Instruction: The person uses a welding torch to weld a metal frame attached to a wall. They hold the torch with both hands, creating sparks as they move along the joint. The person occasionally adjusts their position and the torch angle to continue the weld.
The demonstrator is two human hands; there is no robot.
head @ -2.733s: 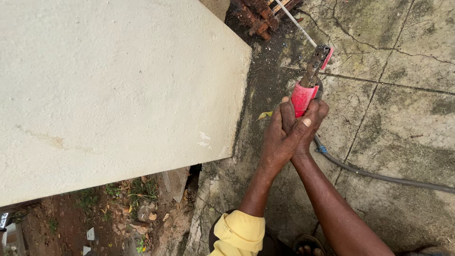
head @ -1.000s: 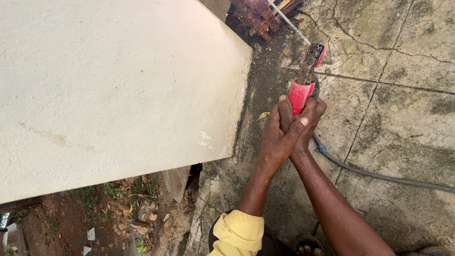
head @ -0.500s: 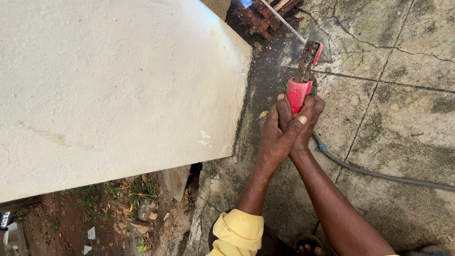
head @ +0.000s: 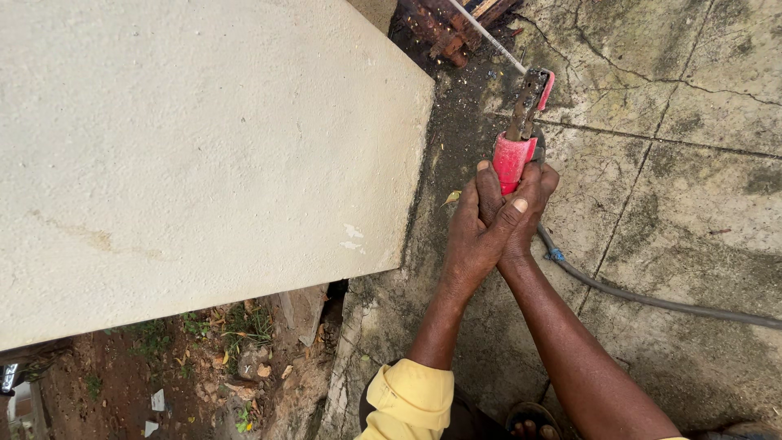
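A pale rough wall (head: 187, 155) fills the left. To its right lies cracked, stained concrete paving (head: 692, 187), darker and damp-looking along the wall's edge. Below the wall, bare soil (head: 204, 367) carries weeds, dry leaves and scraps. Rusty metal (head: 444, 28), perhaps scrap, sits at top. Daylight is flat.

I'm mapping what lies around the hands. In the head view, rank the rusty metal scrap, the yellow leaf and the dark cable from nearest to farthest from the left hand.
1. Yellow leaf: on the ground just left of the left hand.
2. Dark cable: trails away right, behind the right hand.
3. Rusty metal scrap: far up, at the top edge.
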